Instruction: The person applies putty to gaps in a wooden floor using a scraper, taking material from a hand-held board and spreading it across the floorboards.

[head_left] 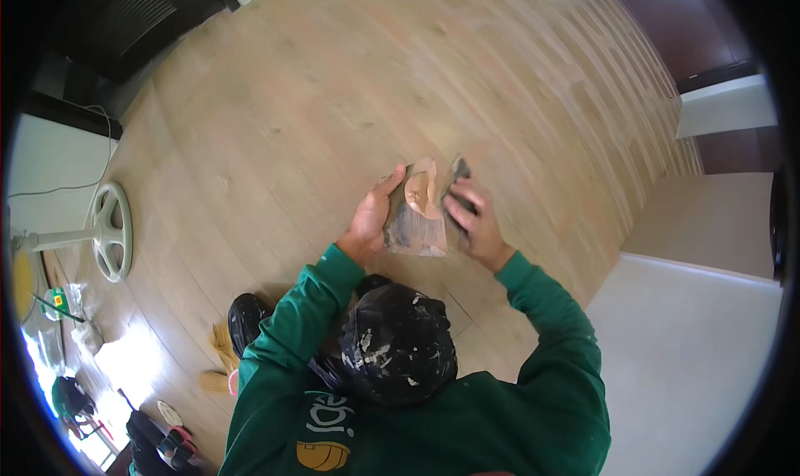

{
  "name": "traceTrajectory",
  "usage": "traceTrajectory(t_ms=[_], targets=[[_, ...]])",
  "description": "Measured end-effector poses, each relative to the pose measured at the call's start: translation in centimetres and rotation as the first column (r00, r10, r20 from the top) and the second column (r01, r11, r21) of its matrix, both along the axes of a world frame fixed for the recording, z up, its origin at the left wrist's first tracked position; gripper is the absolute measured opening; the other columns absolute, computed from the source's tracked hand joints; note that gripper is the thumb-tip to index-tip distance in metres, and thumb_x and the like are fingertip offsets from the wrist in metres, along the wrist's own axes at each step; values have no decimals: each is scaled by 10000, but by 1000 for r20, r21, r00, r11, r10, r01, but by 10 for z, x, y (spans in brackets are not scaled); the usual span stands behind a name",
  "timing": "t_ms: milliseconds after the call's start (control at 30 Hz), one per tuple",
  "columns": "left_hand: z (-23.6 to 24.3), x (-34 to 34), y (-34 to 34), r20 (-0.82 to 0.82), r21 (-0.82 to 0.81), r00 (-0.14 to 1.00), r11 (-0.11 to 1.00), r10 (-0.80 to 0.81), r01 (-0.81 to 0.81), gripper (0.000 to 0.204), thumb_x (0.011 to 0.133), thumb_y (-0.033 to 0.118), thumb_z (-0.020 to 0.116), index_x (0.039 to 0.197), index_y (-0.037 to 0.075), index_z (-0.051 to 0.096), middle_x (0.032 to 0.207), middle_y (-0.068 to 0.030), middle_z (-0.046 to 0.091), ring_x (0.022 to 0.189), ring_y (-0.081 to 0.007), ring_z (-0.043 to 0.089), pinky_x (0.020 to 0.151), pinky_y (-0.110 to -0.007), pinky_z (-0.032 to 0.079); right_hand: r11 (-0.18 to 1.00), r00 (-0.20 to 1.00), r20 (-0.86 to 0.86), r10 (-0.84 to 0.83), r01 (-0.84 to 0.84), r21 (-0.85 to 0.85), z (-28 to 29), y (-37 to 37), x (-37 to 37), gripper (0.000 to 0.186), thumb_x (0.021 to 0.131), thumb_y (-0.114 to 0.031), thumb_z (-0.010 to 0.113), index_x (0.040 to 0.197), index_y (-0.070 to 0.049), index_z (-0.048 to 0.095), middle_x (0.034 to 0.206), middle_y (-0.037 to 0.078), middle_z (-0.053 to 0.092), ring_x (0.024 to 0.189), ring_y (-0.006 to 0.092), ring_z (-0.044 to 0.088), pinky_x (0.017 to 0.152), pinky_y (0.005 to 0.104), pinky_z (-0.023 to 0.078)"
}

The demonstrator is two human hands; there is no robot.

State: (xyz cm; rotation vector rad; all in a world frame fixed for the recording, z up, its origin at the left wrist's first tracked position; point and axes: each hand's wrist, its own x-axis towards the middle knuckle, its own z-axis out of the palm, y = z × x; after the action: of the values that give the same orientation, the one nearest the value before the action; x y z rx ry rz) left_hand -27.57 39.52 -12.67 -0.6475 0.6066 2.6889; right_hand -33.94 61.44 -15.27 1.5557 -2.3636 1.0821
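In front of my knees, my left hand (pixel 369 217) grips the left edge of a flat putty board (pixel 417 236), its thumb pointing up along the side. A smooth mound of tan putty (pixel 420 194) lies on the board's upper part, and grey smears mark its lower left. Close by on the right, my right hand (pixel 473 217) is closed around a small dark flat piece (pixel 460 169) that looks like a scraper. Motion blurs these fingers, and most of the piece is hidden behind them. A narrow gap separates it from the board.
My paint-spotted knee (pixel 400 343) is just below the board. Pale streaks run along the plank floor (pixel 575 101) at the far right. To the left are a round-based stand (pixel 112 232), a cord (pixel 104 155), a broom (pixel 222 351) and a green bottle (pixel 56 303). A white panel (pixel 692 343) stands right.
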Motion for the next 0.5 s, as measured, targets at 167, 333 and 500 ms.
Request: traceTrajectory(t_ms=[167, 333, 500], targets=[[-16, 24, -28, 3, -152, 983, 972, 182, -180, 412, 1051, 382, 486, 1287, 57, 578, 1145, -77, 674, 975, -212, 674, 875, -378, 569, 950, 953, 134, -271, 242, 197, -60, 30, -49, 453, 806, 76, 514, 1232, -50, 601, 1271, 184, 568, 1193, 396, 515, 1065, 543, 399], [-53, 127, -99, 118, -231, 911, 903, 396, -363, 419, 1044, 386, 483, 1312, 70, 544, 1157, -99, 645, 980, -238, 647, 880, -409, 560, 699, 804, -66, -591, 551, 456, -126, 86, -123, 406, 845, 12, 511, 1235, -56, 602, 1235, 142, 597, 1139, 387, 544, 960, 532, 453], [-105, 287, -147, 334, -405, 713, 777, 616, -482, 394, 1038, 374, 508, 1268, 70, 606, 1135, -72, 677, 989, -229, 658, 886, -381, 550, 414, 670, -166, -724, 613, 673, -156, 87, -173, 370, 865, -74, 539, 1222, -85, 635, 1221, 104, 608, 1148, 360, 562, 924, 560, 472]])
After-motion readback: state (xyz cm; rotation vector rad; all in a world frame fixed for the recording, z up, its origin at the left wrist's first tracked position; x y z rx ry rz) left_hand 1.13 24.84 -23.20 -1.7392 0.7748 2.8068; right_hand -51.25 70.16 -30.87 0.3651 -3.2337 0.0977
